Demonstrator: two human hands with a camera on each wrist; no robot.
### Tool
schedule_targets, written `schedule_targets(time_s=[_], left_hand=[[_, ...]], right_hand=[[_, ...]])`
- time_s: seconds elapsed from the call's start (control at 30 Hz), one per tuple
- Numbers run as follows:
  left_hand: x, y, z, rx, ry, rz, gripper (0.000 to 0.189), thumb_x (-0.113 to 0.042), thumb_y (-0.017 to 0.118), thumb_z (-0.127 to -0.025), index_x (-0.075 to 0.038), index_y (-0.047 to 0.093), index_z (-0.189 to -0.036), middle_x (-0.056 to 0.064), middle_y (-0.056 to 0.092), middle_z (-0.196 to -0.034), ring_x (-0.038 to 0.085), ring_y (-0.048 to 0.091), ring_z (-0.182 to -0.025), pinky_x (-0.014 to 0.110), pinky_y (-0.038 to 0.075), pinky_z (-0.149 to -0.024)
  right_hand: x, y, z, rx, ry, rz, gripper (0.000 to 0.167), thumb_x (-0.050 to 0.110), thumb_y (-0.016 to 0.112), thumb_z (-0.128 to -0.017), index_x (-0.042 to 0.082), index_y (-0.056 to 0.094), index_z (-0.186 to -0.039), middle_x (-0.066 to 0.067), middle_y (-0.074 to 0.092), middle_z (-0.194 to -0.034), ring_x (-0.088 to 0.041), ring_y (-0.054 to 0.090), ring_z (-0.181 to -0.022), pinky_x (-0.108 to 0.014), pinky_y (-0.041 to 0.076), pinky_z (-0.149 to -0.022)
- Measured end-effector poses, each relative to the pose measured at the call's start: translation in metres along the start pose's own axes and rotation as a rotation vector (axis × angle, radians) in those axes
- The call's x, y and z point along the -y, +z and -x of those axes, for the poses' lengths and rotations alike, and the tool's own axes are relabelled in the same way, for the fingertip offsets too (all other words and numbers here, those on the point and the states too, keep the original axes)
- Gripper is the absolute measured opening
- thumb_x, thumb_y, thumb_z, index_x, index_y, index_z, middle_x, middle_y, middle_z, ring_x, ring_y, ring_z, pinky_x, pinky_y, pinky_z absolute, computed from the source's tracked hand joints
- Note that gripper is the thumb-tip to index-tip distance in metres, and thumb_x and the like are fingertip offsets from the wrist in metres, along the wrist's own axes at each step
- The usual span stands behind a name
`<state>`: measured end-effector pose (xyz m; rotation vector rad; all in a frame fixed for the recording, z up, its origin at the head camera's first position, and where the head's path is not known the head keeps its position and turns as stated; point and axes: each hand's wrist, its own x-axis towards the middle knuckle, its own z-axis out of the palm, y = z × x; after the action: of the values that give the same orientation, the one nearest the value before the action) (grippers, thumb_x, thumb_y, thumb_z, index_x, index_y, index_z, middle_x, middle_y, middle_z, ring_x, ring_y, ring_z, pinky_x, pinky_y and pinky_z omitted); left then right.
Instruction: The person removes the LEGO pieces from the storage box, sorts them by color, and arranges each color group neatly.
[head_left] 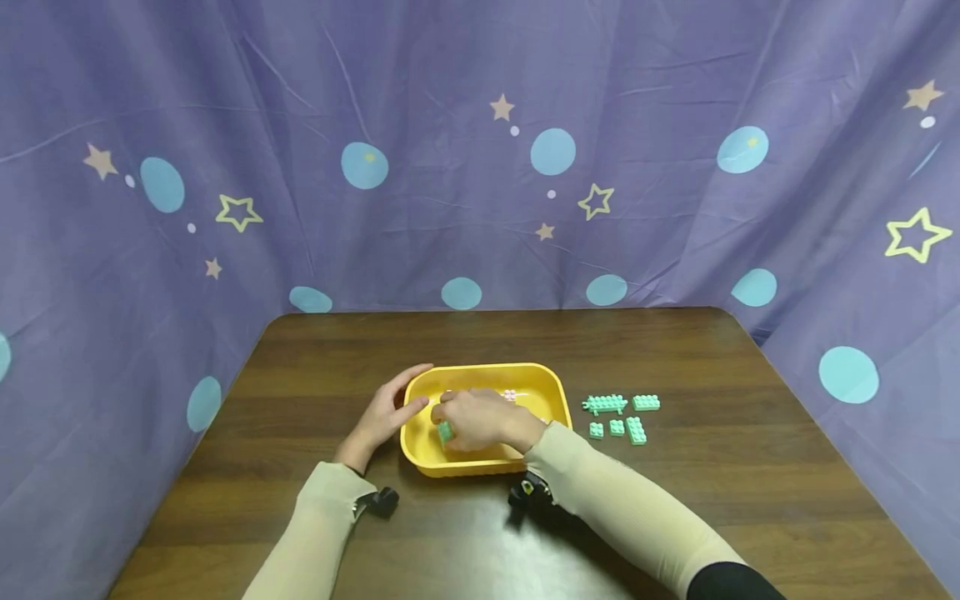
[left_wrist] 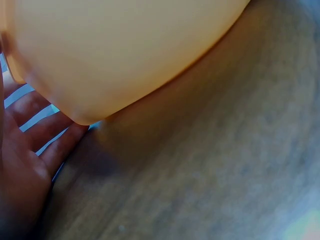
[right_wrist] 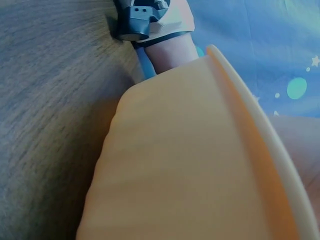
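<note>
Sleeves (head_left: 633, 508) cross the counter (head_left: 675, 354), curtain (head_left: 450, 208) beyond; oblong tray (head_left: 553, 398) parallels its far edge; left grip (head_left: 385, 414) wide, right grip (head_left: 483, 419) holding brick (head_left: 446, 432).

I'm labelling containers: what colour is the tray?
The tray is yellow; the head view shows it best.

Smooth plastic tray (head_left: 457, 470) on a wood-grain table (head_left: 750, 467).
Studded plastic bricks (head_left: 636, 431) at three o'clock; creased, matt cloth curtain (head_left: 450, 233) at twelve; the table shines at six.

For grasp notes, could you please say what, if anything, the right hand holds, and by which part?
The right hand apparently holds a green block; the gripped part is hidden.
</note>
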<state>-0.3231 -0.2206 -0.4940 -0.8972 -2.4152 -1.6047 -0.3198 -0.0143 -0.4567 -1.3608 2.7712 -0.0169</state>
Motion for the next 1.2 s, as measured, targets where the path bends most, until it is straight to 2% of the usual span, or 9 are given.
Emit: schedule_targets(time_s=[0.17, 0.33, 0.57, 0.67, 0.83, 1.07, 1.2], left_hand=[[0.0, 0.001, -0.001, 0.001, -0.009, 0.017, 0.052, 0.001, 0.061, -0.091, 0.01, 0.043, -0.139, 0.028, 0.05, -0.139, 0.043, 0.054, -0.116, 0.027, 0.047, -0.097], [0.001, 0.002, -0.001, 0.003, -0.018, 0.041, 0.052, 0.0, 0.06, -0.092, 0.009, 0.043, -0.14, 0.026, 0.052, -0.137, 0.04, 0.054, -0.116, 0.021, 0.047, -0.094], [0.001, 0.001, -0.001, 0.008, -0.026, 0.058, 0.053, 0.0, 0.06, -0.091, 0.009, 0.043, -0.14, 0.028, 0.052, -0.136, 0.042, 0.054, -0.117, 0.031, 0.048, -0.097], [0.001, 0.001, 0.0, 0.008, -0.033, 0.065, 0.053, 0.0, 0.06, -0.091, 0.009, 0.042, -0.14, 0.028, 0.052, -0.136, 0.043, 0.053, -0.117, 0.032, 0.048, -0.098], [0.001, 0.002, 0.0, 0.011, -0.046, 0.085, 0.054, 0.0, 0.06, -0.092, 0.009, 0.042, -0.141, 0.029, 0.051, -0.137, 0.045, 0.054, -0.116, 0.024, 0.048, -0.094], [0.003, 0.002, -0.001, 0.011, -0.041, 0.077, 0.054, 0.0, 0.06, -0.092, 0.009, 0.041, -0.141, 0.029, 0.049, -0.139, 0.046, 0.052, -0.119, 0.024, 0.046, -0.098], [0.003, 0.002, -0.001, 0.006, -0.026, 0.061, 0.053, 0.001, 0.06, -0.091, 0.009, 0.042, -0.141, 0.03, 0.048, -0.139, 0.046, 0.051, -0.12, 0.02, 0.043, -0.1]], right_hand=[[-0.002, -0.006, 0.003, -0.027, 0.002, -0.038, 0.037, 0.034, 0.075, -0.079, 0.025, 0.068, -0.114, 0.006, 0.064, -0.11, -0.016, 0.066, -0.085, -0.036, 0.055, -0.07], [-0.009, -0.014, 0.011, -0.065, -0.005, -0.077, 0.037, 0.035, 0.075, -0.079, 0.022, 0.069, -0.113, 0.006, 0.064, -0.106, -0.013, 0.065, -0.083, -0.033, 0.054, -0.069], [-0.027, -0.033, 0.03, -0.159, 0.012, -0.135, 0.041, 0.036, 0.075, -0.079, 0.019, 0.069, -0.116, 0.006, 0.065, -0.109, -0.012, 0.064, -0.086, -0.031, 0.053, -0.069], [-0.036, -0.044, 0.042, -0.2, 0.046, -0.141, 0.041, 0.037, 0.074, -0.08, 0.02, 0.069, -0.116, 0.006, 0.064, -0.11, -0.013, 0.063, -0.08, -0.031, 0.052, -0.063], [-0.053, -0.057, 0.067, -0.287, 0.091, -0.125, 0.037, 0.037, 0.072, -0.079, 0.024, 0.068, -0.114, 0.008, 0.063, -0.105, -0.009, 0.055, -0.067, -0.026, 0.045, -0.054], [-0.078, -0.063, 0.106, -0.363, 0.193, -0.133, 0.035, 0.033, 0.071, -0.079, 0.023, 0.069, -0.113, 0.009, 0.063, -0.108, -0.012, 0.061, -0.077, -0.031, 0.049, -0.059], [-0.091, -0.062, 0.126, -0.395, 0.254, -0.145, 0.033, 0.031, 0.071, -0.079, 0.023, 0.069, -0.111, 0.009, 0.063, -0.106, -0.012, 0.056, -0.074, -0.031, 0.047, -0.06]])
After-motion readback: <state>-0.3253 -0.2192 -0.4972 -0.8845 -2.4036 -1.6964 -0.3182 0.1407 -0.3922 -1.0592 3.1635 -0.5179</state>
